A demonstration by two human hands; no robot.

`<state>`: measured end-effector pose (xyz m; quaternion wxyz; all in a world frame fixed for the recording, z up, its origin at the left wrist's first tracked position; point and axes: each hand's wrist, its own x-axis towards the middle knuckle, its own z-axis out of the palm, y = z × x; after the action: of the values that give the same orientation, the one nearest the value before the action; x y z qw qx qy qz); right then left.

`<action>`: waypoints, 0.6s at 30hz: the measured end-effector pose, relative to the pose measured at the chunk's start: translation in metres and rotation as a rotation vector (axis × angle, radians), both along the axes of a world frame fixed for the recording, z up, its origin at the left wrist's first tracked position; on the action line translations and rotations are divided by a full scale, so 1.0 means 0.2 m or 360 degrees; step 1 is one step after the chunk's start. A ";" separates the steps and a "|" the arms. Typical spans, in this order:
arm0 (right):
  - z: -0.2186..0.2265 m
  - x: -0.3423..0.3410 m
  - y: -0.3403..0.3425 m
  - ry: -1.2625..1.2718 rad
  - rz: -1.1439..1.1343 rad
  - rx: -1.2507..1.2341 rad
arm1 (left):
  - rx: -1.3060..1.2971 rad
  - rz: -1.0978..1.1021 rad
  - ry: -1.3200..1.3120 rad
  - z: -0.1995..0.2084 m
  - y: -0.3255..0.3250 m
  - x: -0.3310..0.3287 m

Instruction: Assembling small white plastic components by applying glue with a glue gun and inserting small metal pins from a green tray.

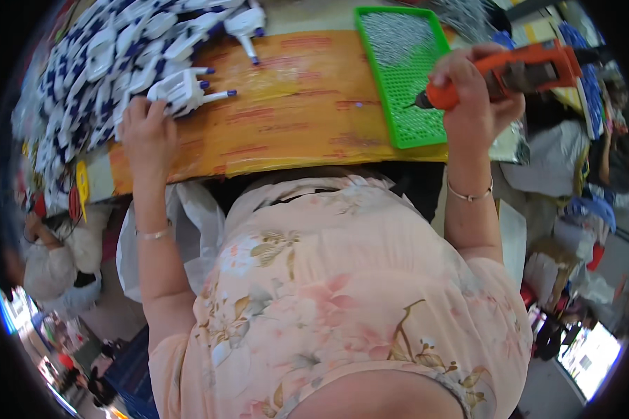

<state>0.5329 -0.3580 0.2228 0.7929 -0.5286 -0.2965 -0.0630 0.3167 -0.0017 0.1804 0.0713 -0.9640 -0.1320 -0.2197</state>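
My right hand (470, 94) is wrapped round an orange electric screwdriver (507, 73), raised over the right side of the table. The tool lies nearly level, its thin bit pointing left above a green perforated tray (396, 136). Small silvery screws (397, 36) fill the far part of that tray. At the left, my left hand (147, 129) has its fingers curled at the near edge of a white plastic part with blue tips (178, 92); the fingertips are partly hidden. Beside it spreads a large pile of similar white and blue parts (84, 91).
Orange-taped cardboard (293, 105) covers the tabletop, with one more white part (246, 28) at its far side. A yellow-handled tool (82, 188) hangs at the left edge. More metal pieces (465, 17) lie behind the tray. Other people (52, 255) sit nearby.
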 end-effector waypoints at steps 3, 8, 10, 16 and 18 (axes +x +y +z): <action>-0.01 0.03 -0.03 -0.0005 -0.0150 -0.0109 | 0.0023 -0.0208 0.0023 0.06 -0.21 0.03; -0.11 0.10 -0.09 -0.0084 -0.0168 -0.0154 | -0.0316 -0.0642 0.0118 0.01 -0.52 0.14; -0.12 0.09 -0.08 -0.0086 -0.0170 -0.0136 | -0.0458 -0.0884 0.0111 -0.03 -0.61 0.21; -0.14 0.11 -0.07 -0.0143 -0.0135 -0.0158 | -0.0662 -0.1107 0.0079 -0.07 -0.80 0.36; -0.14 0.11 -0.07 -0.0105 -0.0137 -0.0164 | -0.0990 -0.1063 0.0069 -0.05 -0.81 0.35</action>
<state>0.5549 -0.3724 0.1947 0.7511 -0.5786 -0.3023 -0.0989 0.3868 -0.1628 0.1701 -0.2936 -0.9337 0.1280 -0.1602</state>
